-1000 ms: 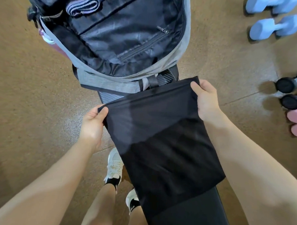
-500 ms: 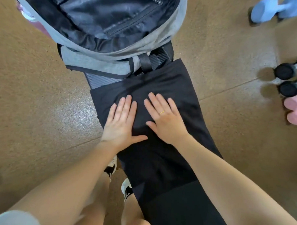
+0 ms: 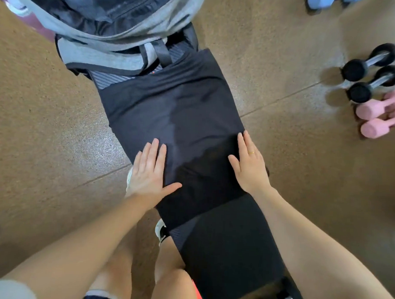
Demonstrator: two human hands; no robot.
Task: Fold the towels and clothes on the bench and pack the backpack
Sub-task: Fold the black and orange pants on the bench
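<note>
Smoothing black garment (image 3: 170, 117) on bench (image 3: 228, 251): left hand (image 3: 149, 174), right hand (image 3: 250, 167) flat, fingers together; sweep toward 12 o'clock, backpack (image 3: 111, 34), before folding

A garment (image 3: 171, 108) lies spread along the surface (image 3: 229, 246), which runs from frame bottom toward the upper middle. The backpack (image 3: 102, 23) sits at its far end, upper left. Both hands rest flat on the garment: left hand (image 3: 150, 172) on its left edge, right hand (image 3: 249, 164) on its right. Dumbbells (image 3: 371, 72) lie on the floor (image 3: 47, 121) at the right edge.
</note>
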